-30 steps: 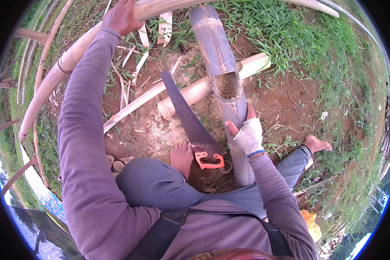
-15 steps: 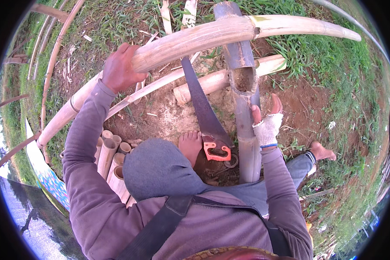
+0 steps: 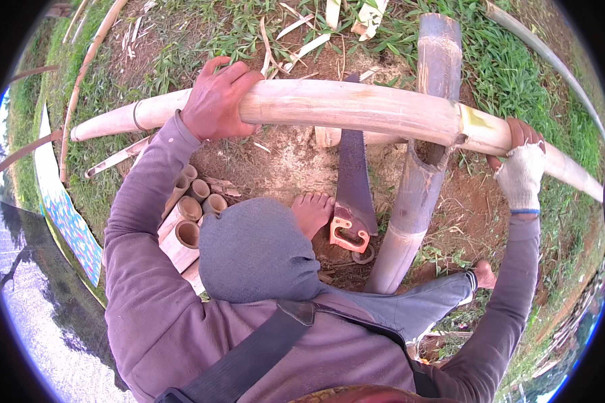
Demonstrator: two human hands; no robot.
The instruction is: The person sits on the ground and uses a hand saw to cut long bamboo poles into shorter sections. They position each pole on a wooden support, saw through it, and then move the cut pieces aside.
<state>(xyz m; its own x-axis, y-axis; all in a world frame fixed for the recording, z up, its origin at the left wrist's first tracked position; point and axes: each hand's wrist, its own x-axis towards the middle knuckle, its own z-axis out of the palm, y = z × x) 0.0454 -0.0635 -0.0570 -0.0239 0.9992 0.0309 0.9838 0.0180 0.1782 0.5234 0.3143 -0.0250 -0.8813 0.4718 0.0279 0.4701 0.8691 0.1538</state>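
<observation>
A long pale bamboo pole (image 3: 356,104) runs across in front of me, passing over a thick grey bamboo piece (image 3: 410,208) with a notch cut in it. My bare left hand (image 3: 222,101) is wrapped round the pole left of its middle. Farther along, my right hand (image 3: 521,168), in a white fingerless-looking glove, grips the pole's right part. Whether the pole touches the grey bamboo, I cannot tell. Beside my bare foot (image 3: 312,211) lies a handsaw (image 3: 356,181) with an orange handle; the pole hides part of its blade.
Several cut bamboo tubes (image 3: 187,234) are stacked left of my knee. Behind the pole lies another pale bamboo piece (image 3: 328,137), partly hidden. Bamboo strips (image 3: 309,52) are scattered on the grass, and sawdust covers the soil. Thin poles (image 3: 81,87) stand at the left.
My right hand has gone from beside the grey bamboo to the pole's right part and closed on it. The pole now lies more level, its left end higher in view.
</observation>
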